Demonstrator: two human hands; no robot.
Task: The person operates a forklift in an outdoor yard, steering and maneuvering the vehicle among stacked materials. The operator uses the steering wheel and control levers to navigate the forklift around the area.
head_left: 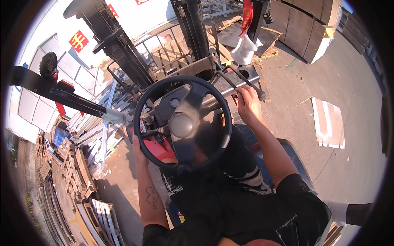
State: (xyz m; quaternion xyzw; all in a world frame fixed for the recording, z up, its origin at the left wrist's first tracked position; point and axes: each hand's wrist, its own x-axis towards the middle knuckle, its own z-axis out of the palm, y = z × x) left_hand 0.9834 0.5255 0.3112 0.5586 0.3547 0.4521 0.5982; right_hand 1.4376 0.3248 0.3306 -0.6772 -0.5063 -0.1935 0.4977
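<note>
Left hand (139,152) lies against the steering wheel (182,125), closure not determinable; right hand (248,103), fingers curled, grips a lever (228,80) beneath it, apparently keeping both controls reachable.

An outdoor storage yard (287,119): forklift mast (193,33) ahead of the hands (249,105), wooden pallets (76,169) left, large brown stacks (293,33) ahead-right.

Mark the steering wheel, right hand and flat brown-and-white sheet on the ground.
Steering wheel (182,125): head view, on its central hub.
Right hand (248,105): head view, on the back of the hand.
Flat brown-and-white sheet (329,123): head view, near the middle of its upper face.
</note>
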